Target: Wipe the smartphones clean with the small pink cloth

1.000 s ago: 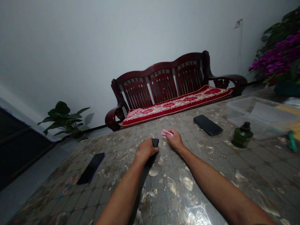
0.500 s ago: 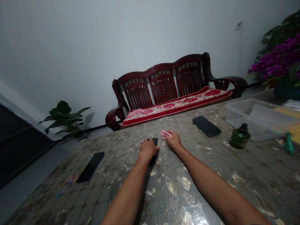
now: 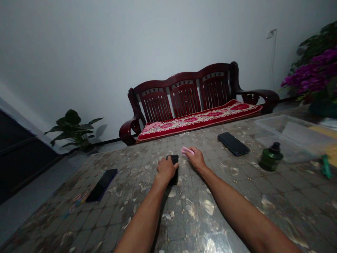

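Note:
My left hand (image 3: 166,169) is closed over a black phone (image 3: 174,180) at the middle of the table and covers part of it. The fingers grip its sides, and the phone's far end and lower right part show. Just to the right, my right hand (image 3: 196,157) pinches a small folded pink cloth (image 3: 186,150), held apart from the phone. A second dark phone (image 3: 233,143) lies flat beyond my right hand. Farther left, another phone (image 3: 101,185) with a purple-blue edge lies on the patterned table (image 3: 142,196).
To the right stand a green bottle (image 3: 271,159) with a black cap and a clear plastic box (image 3: 295,154). A green object (image 3: 325,166) lies by the box. Colourful small loops (image 3: 76,200) lie at left. A wooden bench (image 3: 184,102) is behind the table.
My left hand has shifted slightly, and more of the black phone shows under it. My right hand keeps its pinch on the pink cloth. The view has tilted a little.

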A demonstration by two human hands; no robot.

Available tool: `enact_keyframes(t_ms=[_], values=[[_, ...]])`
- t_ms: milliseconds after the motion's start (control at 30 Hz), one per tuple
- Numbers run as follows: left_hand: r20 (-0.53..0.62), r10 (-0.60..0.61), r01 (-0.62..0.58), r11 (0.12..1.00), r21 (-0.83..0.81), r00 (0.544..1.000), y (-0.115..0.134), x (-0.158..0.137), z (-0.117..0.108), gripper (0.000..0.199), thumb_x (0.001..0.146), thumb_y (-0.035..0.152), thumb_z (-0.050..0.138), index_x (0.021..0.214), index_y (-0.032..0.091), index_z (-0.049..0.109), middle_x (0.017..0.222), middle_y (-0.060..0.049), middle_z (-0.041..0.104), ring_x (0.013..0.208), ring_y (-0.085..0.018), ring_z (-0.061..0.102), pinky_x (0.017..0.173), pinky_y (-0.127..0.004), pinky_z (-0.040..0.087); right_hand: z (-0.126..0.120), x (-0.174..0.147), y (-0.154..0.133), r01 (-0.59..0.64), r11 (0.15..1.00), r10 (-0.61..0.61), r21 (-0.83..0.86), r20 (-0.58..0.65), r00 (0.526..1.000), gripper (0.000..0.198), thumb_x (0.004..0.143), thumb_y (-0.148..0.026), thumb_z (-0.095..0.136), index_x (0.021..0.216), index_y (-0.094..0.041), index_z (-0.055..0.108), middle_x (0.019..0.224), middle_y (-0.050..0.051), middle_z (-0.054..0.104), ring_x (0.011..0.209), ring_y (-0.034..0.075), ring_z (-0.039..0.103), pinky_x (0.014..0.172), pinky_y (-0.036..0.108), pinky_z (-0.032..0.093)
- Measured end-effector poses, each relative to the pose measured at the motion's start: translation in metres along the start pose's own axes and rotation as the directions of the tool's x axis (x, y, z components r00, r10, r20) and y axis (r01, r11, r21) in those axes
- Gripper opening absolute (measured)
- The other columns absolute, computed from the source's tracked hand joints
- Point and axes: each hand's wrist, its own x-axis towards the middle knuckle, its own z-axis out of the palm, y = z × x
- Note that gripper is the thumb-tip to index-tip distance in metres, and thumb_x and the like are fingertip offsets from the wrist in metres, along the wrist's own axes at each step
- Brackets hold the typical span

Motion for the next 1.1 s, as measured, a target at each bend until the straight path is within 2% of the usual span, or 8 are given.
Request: enact_keyframes(t_ms=[133,267,367,433,567,733,867,1100], values=[[-0.01,0.104,-0.105,0.99,-0.094,0.994,-0.024,-0.006,0.0,0.047,0.099,0.047,0.048,0.135,0.02,0.058,0.127,-0.017,0.067,0.116,-0.03,0.064,0.095,-0.036,0.049,-0.001,-0.001,-0.001,-0.005,1.0,0.005,0.025,0.011,1.0,0.032,0.071,-0.048,0.065,0.081,-0.018,0.071,0.07,-0.001,0.066,0.067,0.017,0.057,0.061,0.025,0.042],[-0.068,0.246,-0.254,0.95,-0.179,0.967,-0.055,-0.017,0.01,0.038,0.099,0.037,0.051,0.134,0.025,0.062,0.135,-0.008,0.064,0.126,-0.024,0.059,0.108,-0.03,0.042,-0.001,-0.001,0.0,-0.014,1.0,0.014,0.012,0.021,1.0,0.033,0.071,-0.049,0.065,0.081,-0.017,0.07,0.07,0.0,0.066,0.067,0.018,0.058,0.062,0.026,0.043],[-0.175,0.426,-0.458,0.859,-0.229,0.888,-0.074,-0.024,0.022,0.036,0.096,0.032,0.058,0.13,0.023,0.065,0.139,-0.009,0.062,0.131,-0.025,0.055,0.113,-0.035,0.041,-0.001,-0.002,0.0,0.003,1.0,-0.003,-0.014,0.009,1.0,0.032,0.07,-0.047,0.065,0.083,-0.018,0.07,0.074,0.001,0.068,0.071,0.02,0.061,0.066,0.028,0.046],[-0.197,0.521,-0.556,0.8,-0.227,0.83,-0.084,-0.027,0.03,0.037,0.093,0.032,0.064,0.129,0.023,0.067,0.14,-0.01,0.062,0.133,-0.027,0.054,0.115,-0.039,0.04,-0.001,-0.003,-0.001,0.032,0.998,-0.032,-0.049,0.007,0.999,0.03,0.07,-0.044,0.065,0.086,-0.019,0.07,0.078,0.002,0.07,0.074,0.021,0.062,0.069,0.029,0.047],[-0.23,0.659,-0.698,0.678,-0.231,0.716,-0.096,-0.029,0.042,0.035,0.088,0.031,0.072,0.123,0.025,0.071,0.135,-0.008,0.066,0.135,-0.028,0.053,0.116,-0.043,0.04,-0.004,-0.009,-0.006,0.183,0.968,-0.177,-0.171,0.05,0.983,0.021,0.074,-0.04,0.063,0.081,-0.021,0.069,0.08,0.003,0.069,0.078,0.021,0.062,0.072,0.03,0.047],[-0.308,0.686,-0.752,0.598,-0.278,0.659,-0.105,-0.025,0.057,0.032,0.09,0.026,0.07,0.123,0.026,0.071,0.133,-0.007,0.068,0.13,-0.026,0.058,0.114,-0.042,0.044,-0.005,-0.015,-0.013,0.341,0.886,-0.324,-0.315,0.106,0.94,0.019,0.082,-0.035,0.058,0.075,-0.022,0.069,0.078,0.004,0.064,0.077,0.021,0.06,0.07,0.029,0.044],[-0.364,0.686,-0.777,0.554,-0.3,0.63,-0.109,-0.021,0.062,0.028,0.092,0.026,0.068,0.12,0.025,0.073,0.129,-0.008,0.07,0.127,-0.025,0.06,0.11,-0.04,0.048,0.001,-0.015,-0.016,0.389,0.833,-0.353,-0.393,0.163,0.921,0.018,0.085,-0.029,0.056,0.08,-0.022,0.072,0.08,0.005,0.063,0.076,0.02,0.059,0.069,0.028,0.043],[-0.499,0.682,-0.842,0.483,-0.24,0.534,-0.109,-0.017,0.068,0.021,0.091,0.03,0.071,0.11,0.021,0.075,0.117,-0.008,0.074,0.113,-0.025,0.067,0.101,-0.041,0.052,0.013,-0.006,-0.022,0.488,0.665,-0.339,-0.565,0.353,0.872,0.017,0.085,-0.015,0.056,0.088,-0.02,0.072,0.085,0.002,0.06,0.077,0.016,0.058,0.069,0.024,0.039]])
